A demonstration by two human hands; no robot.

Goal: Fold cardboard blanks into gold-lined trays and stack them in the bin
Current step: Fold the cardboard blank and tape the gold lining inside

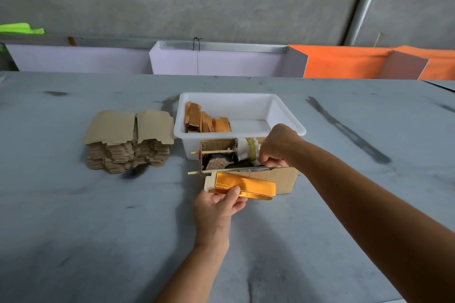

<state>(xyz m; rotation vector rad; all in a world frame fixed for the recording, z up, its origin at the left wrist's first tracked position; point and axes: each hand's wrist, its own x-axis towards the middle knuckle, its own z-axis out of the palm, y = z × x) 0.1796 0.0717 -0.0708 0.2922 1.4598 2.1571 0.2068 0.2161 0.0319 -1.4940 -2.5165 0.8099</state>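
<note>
A: Where does the work sit right now?

B: Low centre of the frame. The left hand (pixel 219 202) pinches a half-folded tray (pixel 242 186), thumb on the gold lining, fingers curled under its near edge. The tray rests against the front of a small cardboard box (pixel 275 179).

A: And the right hand (pixel 278 147)?

B: Just above, over that box, fingers curled down onto something at its top edge. It may be a strip or a stick; the knuckles hide it, so I can't tell what it grips.

A: How should the fold go?

B: My judgement: keep the left pinch near the crease so the wall stands square, press each flap along its score line rather than across it, and only then lift it over to the bin (pixel 288 115) behind the box. The finished trays (pixel 208 120) stand on edge at the bin's left end, so the next one should go in beside them, same way up.

A: Supplies?

B: A stack of blanks (pixel 128 140) left of the bin, brown side up.

A: The setting?

B: A grey table (pixel 98 229), scuffed with dark streaks. Behind it, pale panels, orange cloth at upper right, and a bare concrete wall.
</note>
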